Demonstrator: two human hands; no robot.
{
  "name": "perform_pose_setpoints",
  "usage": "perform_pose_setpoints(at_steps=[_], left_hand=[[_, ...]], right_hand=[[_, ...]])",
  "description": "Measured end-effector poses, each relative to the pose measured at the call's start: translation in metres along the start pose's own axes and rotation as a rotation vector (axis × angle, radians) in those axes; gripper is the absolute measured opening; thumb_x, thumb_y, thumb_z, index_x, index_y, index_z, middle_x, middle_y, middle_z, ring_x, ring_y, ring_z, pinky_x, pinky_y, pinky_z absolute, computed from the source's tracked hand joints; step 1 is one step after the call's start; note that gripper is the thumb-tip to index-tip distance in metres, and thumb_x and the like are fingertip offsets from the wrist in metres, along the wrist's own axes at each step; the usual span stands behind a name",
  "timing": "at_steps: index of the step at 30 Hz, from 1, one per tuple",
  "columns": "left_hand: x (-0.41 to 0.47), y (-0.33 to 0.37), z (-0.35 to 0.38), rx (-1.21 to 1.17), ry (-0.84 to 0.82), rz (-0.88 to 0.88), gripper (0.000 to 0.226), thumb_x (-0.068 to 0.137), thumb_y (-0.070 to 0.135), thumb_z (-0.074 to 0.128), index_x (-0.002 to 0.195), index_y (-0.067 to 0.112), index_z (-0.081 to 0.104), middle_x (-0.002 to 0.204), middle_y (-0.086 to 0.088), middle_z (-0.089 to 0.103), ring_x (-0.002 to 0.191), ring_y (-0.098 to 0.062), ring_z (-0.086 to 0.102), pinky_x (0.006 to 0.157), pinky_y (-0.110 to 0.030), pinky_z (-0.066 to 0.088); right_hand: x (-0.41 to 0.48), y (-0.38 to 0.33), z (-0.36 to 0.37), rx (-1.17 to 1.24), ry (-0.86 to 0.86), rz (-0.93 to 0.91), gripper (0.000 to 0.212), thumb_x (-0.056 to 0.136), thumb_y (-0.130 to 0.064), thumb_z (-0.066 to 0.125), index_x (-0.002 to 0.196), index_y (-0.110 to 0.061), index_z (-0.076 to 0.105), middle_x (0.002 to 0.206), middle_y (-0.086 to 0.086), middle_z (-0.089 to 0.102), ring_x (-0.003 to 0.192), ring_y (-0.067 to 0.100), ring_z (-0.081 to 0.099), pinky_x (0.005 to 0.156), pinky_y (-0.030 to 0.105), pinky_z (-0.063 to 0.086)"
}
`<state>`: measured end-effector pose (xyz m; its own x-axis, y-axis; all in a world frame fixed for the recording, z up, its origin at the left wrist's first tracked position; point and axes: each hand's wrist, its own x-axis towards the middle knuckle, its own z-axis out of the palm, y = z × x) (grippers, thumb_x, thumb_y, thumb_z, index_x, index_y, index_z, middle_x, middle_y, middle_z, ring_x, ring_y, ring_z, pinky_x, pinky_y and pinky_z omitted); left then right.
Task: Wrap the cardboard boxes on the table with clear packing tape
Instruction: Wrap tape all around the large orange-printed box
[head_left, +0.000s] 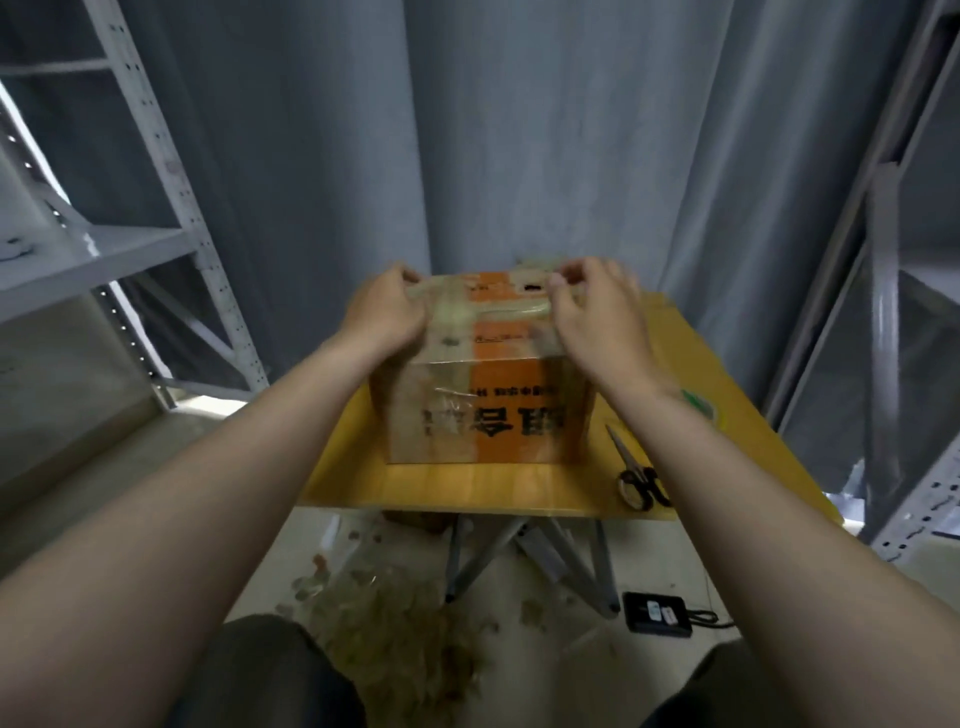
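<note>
A cardboard box with an orange stripe and black print stands on the small yellow wooden table. Clear tape bands cross its top, and another strip shows on the front face. My left hand rests on the box's top left edge with curled fingers, thumb at the far corner. My right hand is at the top right edge, its fingers curled over the tape there. Both hands are blurred. I see no tape roll.
Scissors lie on the table's front right corner, beside my right forearm. Grey metal shelving stands left and right, a grey curtain behind. Tape scraps litter the floor, with a black device by the table legs.
</note>
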<state>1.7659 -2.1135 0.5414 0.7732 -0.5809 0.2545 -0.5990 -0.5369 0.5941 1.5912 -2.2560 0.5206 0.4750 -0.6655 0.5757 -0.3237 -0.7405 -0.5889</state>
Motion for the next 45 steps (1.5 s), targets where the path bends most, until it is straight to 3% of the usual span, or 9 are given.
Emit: perform_pose_setpoints(at_steps=[2, 5, 7, 12, 20, 31, 35, 39, 45], left_hand=[[0.005, -0.014, 0.007, 0.014, -0.068, -0.048, 0.038, 0.102, 0.015, 0.052, 0.140, 0.011, 0.055, 0.146, -0.015, 0.054, 0.135, -0.034, 0.051, 0.112, -0.039, 0.041], [0.004, -0.020, 0.017, -0.145, -0.065, -0.081, 0.028, 0.102, 0.010, 0.051, 0.123, 0.003, 0.068, 0.133, -0.017, 0.061, 0.124, -0.031, 0.058, 0.103, -0.032, 0.044], [0.006, -0.024, 0.018, -0.189, -0.069, -0.082, 0.026, 0.099, 0.008, 0.053, 0.115, 0.004, 0.073, 0.126, -0.013, 0.065, 0.116, -0.027, 0.062, 0.095, -0.027, 0.046], [0.015, -0.034, 0.020, -0.139, -0.132, -0.085, 0.036, 0.101, 0.021, 0.042, 0.124, 0.007, 0.066, 0.133, -0.013, 0.051, 0.115, -0.030, 0.059, 0.108, -0.037, 0.045], [0.022, -0.034, 0.027, 0.066, -0.242, -0.076, 0.049, 0.107, 0.026, 0.035, 0.154, 0.013, 0.030, 0.152, -0.009, 0.026, 0.122, -0.037, 0.053, 0.103, -0.042, 0.043], [0.042, -0.027, 0.027, 0.212, -0.319, -0.080, 0.060, 0.109, 0.029, 0.035, 0.160, 0.009, 0.012, 0.154, -0.016, 0.014, 0.133, -0.039, 0.045, 0.109, -0.042, 0.038], [0.078, -0.032, 0.026, 0.058, -0.162, -0.172, 0.058, 0.107, 0.037, 0.044, 0.154, 0.012, 0.023, 0.155, -0.014, 0.024, 0.134, -0.038, 0.046, 0.109, -0.042, 0.038], [0.104, -0.033, 0.035, 0.094, -0.217, -0.189, 0.060, 0.105, 0.032, 0.037, 0.162, 0.016, 0.024, 0.165, -0.014, 0.027, 0.146, -0.037, 0.037, 0.117, -0.042, 0.031], [0.133, -0.040, 0.046, 0.245, -0.206, -0.129, 0.044, 0.107, 0.041, 0.029, 0.145, 0.020, 0.034, 0.138, -0.017, 0.055, 0.121, -0.039, 0.056, 0.093, -0.045, 0.044]], right_hand=[[0.003, -0.035, 0.019, -0.005, -0.119, -0.125, 0.030, 0.105, -0.038, 0.051, 0.117, -0.015, 0.066, 0.122, 0.012, 0.062, 0.122, 0.034, 0.050, 0.104, 0.043, 0.039], [0.004, -0.062, 0.058, -0.091, -0.361, -0.199, 0.036, 0.106, -0.040, 0.048, 0.132, -0.018, 0.058, 0.136, 0.013, 0.051, 0.130, 0.036, 0.042, 0.110, 0.044, 0.035], [0.005, -0.070, 0.079, -0.157, -0.506, -0.147, 0.047, 0.108, -0.043, 0.039, 0.148, -0.020, 0.045, 0.148, 0.016, 0.038, 0.137, 0.039, 0.033, 0.114, 0.050, 0.031], [0.022, -0.081, 0.104, -0.436, -0.601, -0.042, 0.057, 0.108, -0.053, 0.022, 0.158, -0.027, 0.024, 0.166, 0.012, 0.016, 0.149, 0.036, 0.014, 0.117, 0.054, 0.018], [0.066, -0.058, 0.132, -0.615, -0.529, -0.101, 0.061, 0.104, -0.059, 0.023, 0.155, -0.025, 0.027, 0.166, 0.011, 0.021, 0.153, 0.034, 0.014, 0.119, 0.061, 0.018], [0.105, -0.041, 0.158, -0.612, -0.638, -0.041, 0.080, 0.100, -0.066, 0.021, 0.160, -0.015, 0.028, 0.167, 0.011, 0.025, 0.154, 0.033, 0.020, 0.124, 0.059, 0.016], [0.105, -0.038, 0.160, -0.628, -0.602, -0.075, 0.078, 0.101, -0.066, 0.021, 0.156, -0.014, 0.035, 0.163, 0.013, 0.033, 0.151, 0.034, 0.024, 0.121, 0.058, 0.021], [0.111, -0.031, 0.165, -0.615, -0.569, -0.118, 0.075, 0.102, -0.065, 0.018, 0.152, -0.013, 0.039, 0.158, 0.013, 0.036, 0.149, 0.032, 0.026, 0.119, 0.056, 0.026], [0.132, -0.030, 0.178, -0.648, -0.478, -0.152, 0.073, 0.103, -0.067, 0.020, 0.139, -0.010, 0.050, 0.143, 0.015, 0.052, 0.138, 0.035, 0.039, 0.101, 0.051, 0.041]])
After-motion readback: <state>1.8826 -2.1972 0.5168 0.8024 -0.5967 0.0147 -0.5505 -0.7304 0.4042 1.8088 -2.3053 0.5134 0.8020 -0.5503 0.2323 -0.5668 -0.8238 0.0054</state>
